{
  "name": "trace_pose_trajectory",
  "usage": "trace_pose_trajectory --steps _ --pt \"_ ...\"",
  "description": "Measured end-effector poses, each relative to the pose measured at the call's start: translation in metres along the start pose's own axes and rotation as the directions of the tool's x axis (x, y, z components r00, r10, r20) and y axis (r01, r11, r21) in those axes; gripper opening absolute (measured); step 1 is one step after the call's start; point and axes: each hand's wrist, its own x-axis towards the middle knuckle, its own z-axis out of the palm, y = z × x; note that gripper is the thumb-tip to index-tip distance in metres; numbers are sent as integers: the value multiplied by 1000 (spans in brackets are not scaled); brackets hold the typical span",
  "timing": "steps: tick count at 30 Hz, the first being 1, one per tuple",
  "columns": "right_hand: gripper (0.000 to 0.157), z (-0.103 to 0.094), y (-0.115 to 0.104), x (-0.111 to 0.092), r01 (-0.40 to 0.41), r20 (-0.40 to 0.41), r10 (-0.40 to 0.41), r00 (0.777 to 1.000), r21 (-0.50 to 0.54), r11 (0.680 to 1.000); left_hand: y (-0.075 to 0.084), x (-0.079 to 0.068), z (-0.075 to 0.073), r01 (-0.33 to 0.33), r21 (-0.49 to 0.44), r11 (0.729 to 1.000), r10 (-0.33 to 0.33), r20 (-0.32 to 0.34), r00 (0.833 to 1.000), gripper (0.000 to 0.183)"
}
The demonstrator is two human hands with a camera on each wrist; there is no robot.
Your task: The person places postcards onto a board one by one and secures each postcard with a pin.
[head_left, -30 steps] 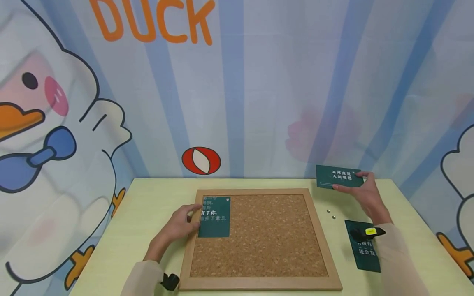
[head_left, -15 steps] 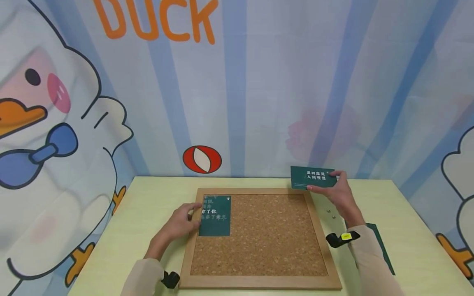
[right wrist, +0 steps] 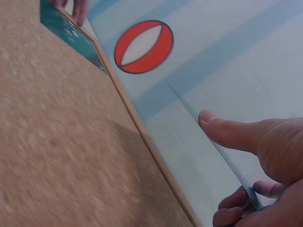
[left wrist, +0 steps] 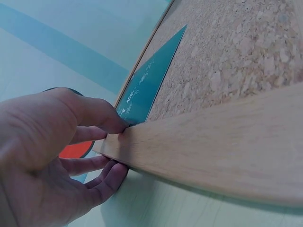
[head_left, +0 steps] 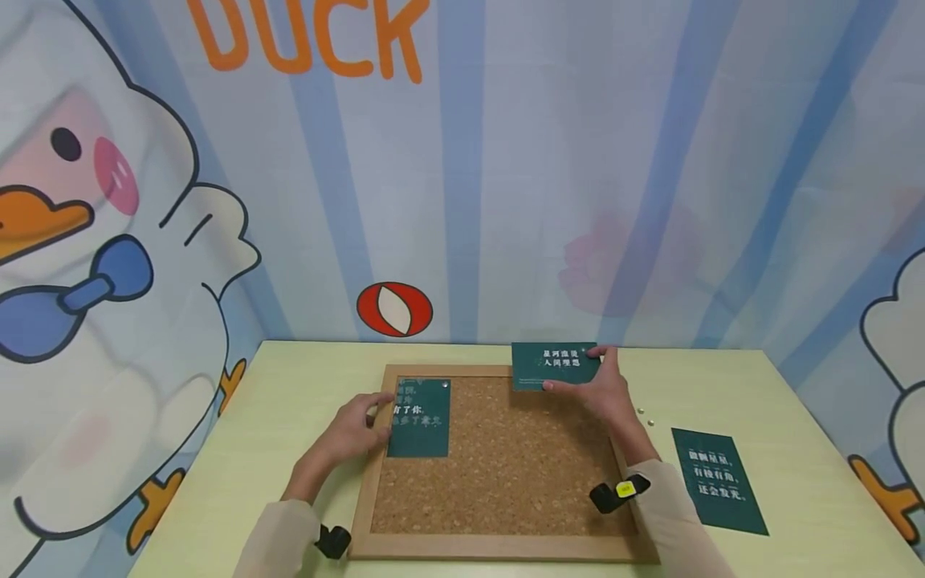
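Note:
A wood-framed cork board [head_left: 520,474] lies on the table with a dark green card [head_left: 419,440] upright along its upper left. A small silvery pin [head_left: 445,384] sits at that card's top right corner. My left hand [head_left: 347,436] grips the board's left frame [left wrist: 213,135], thumb by the card's edge and fingertips at the frame's outer side. Pinched by its right end between thumb and fingers, a second green card [head_left: 531,368] with white characters is in my right hand [head_left: 605,395], sideways over the board's far edge. In the right wrist view this card [right wrist: 222,151] shows nearly edge-on, above the board.
Two small pins [head_left: 646,417] rest on the pale yellow table [head_left: 788,433], right of the board. Farther right lies a third green card [head_left: 723,490] with white characters. A printed fabric backdrop [head_left: 506,201] stands behind the table.
My right hand has carried its card leftward from the table's right side to over the board's far edge. The third card shows fully as the sleeve moved off it. My left hand stays put.

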Motion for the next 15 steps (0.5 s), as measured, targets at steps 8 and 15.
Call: trace_pose_trajectory --steps 8,15 --pt "103 37 1 -12 57 20 -56 998 -46 997 2 -2 0 1 -25 1000 -1 2 1000 58" --pt "101 68 -2 -19 65 33 -61 998 -133 989 1 -3 -2 -2 -23 1000 2 -2 1000 58"
